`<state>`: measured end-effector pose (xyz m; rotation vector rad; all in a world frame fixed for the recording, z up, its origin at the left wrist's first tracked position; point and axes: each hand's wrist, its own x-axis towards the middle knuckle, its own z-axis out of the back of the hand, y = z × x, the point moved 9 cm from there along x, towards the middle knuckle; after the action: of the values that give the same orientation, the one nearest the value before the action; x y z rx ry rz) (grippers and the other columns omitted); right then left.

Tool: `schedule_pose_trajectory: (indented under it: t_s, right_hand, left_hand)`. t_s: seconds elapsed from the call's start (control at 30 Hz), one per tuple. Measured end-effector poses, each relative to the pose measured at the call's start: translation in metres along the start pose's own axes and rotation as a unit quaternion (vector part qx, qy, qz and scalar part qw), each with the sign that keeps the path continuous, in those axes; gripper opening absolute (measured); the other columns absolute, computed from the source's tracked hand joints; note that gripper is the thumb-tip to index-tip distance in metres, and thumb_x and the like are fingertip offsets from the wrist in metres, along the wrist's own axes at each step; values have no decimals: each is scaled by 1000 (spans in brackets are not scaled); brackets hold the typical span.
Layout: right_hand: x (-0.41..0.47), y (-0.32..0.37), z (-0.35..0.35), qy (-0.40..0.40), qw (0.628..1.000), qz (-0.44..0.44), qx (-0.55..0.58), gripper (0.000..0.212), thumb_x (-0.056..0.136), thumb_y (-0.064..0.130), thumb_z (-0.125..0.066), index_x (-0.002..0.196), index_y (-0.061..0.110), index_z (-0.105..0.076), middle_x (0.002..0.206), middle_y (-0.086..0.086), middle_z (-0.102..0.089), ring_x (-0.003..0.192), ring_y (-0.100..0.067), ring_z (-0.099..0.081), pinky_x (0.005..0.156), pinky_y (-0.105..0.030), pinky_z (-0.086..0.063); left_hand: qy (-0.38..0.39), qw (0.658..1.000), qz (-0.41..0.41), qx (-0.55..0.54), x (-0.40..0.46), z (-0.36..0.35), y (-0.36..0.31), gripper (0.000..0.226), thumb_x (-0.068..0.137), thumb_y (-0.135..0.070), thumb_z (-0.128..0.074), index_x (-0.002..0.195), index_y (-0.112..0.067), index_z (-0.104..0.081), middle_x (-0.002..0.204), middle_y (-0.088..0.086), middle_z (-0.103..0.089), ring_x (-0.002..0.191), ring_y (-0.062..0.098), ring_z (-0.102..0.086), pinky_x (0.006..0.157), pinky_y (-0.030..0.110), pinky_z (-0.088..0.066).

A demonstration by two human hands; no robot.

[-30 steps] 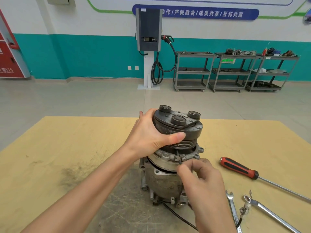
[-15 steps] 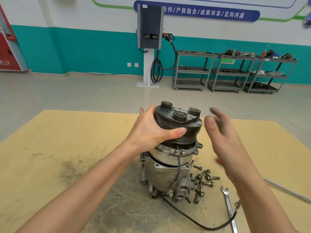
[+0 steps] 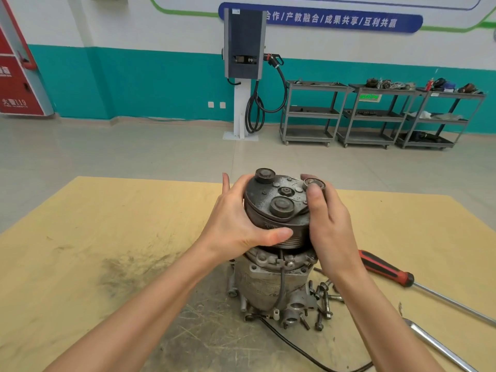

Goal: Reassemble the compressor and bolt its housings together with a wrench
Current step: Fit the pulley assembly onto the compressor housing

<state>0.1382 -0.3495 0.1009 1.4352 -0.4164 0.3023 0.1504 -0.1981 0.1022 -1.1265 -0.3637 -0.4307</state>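
Looking down from the head cam, the compressor (image 3: 271,280) stands upright mid-table (image 3: 107,237). Left hand (image 3: 236,224) wraps the pulley (image 3: 273,210) on top of it, thumb across the front grooves; right hand (image 3: 327,224) grasps the pulley's other side. Loose bolts (image 3: 322,299) sit just right of the compressor's base, a red-handled screwdriver (image 3: 386,271) and a wrench (image 3: 440,347) further right.

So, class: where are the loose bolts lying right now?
In the head view, the loose bolts lie on the table, right of the compressor's base.
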Motion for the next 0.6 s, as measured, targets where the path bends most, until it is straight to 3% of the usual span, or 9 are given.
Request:
schedule_pose_trajectory:
  t_s: [0.07,0.2,0.33,0.43,0.53,0.6]
  right_hand:
    - [0,3,-3,-4,1000,3,-16,43,80,68,-42,104,35,-55,92,31,-67,86,10,-63,69,-5,-45]
    - [-4,5,-7,-13,999,11,-31,65,76,75,-41,113,24,-56,91,23,-68,81,3,-65,67,-11,-47]
    - [-7,9,-8,-20,998,24,-48,73,77,76,-40,119,18,-54,88,24,-67,74,5,-62,63,-10,-46]
    - [-7,7,-7,-18,999,24,-45,77,76,76,-39,124,18,-52,85,28,-66,72,7,-61,63,-9,-46]
    - [-9,6,-3,-11,1000,19,-21,83,73,82,-42,127,19,-52,94,26,-68,87,6,-63,74,-11,-48]
    - [-10,5,-2,-6,1000,12,-11,94,67,91,-41,129,20,-52,106,14,-69,100,-1,-64,87,-24,-51]
  left_hand:
    - [15,1000,4,-21,2,0,2,91,46,-61,-74,126,-24,-50,112,-9,-70,127,15,-54,122,40,12]
    - [54,996,5,-68,5,-2,2,101,47,-55,-74,131,-5,-50,115,2,-70,126,18,-56,122,46,9]
    - [82,991,2,-108,8,-5,-2,116,45,-77,-76,130,-3,-49,115,3,-69,122,19,-60,122,46,8]
    - [76,993,12,-92,8,-4,2,103,46,-57,-77,130,-4,-50,117,7,-69,129,26,-54,122,45,8]
    - [58,996,17,-72,6,-3,6,102,44,-56,-76,131,-9,-51,119,4,-68,139,37,-40,123,40,7]
    - [52,997,12,-62,6,-3,5,103,44,-58,-77,132,-10,-51,120,2,-68,139,33,-41,123,38,7]
